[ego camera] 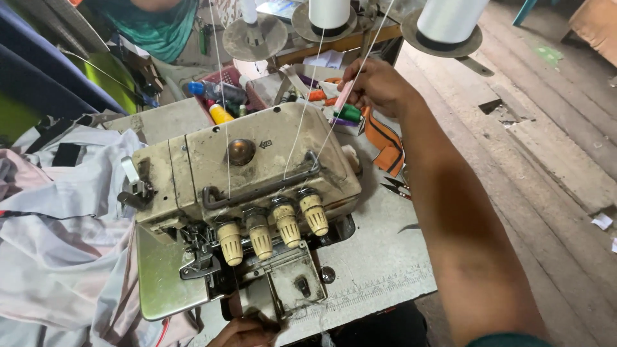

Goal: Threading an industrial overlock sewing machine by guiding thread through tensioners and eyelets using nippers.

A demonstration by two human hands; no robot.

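Note:
A worn beige overlock sewing machine [250, 173] with several cream tension knobs [273, 225] stands on a grey table [379, 257]. My right hand [376, 83] reaches behind the machine and pinches a small pink tool beside a white thread [302, 122] that runs down from the cones above. My left hand [241, 331] rests at the table's front edge, under the machine's open lower cover, with fingers curled; what it holds is hidden. White thread cones [450, 19] sit on round metal stands at the top.
White and pink fabric [64, 244] is heaped left of the machine. A tray of coloured thread spools [222, 99] sits behind it, with an orange strap [385, 148] and scissors [395, 186] to the right. Another person in teal [160, 26] is beyond. Wooden floor planks lie at right.

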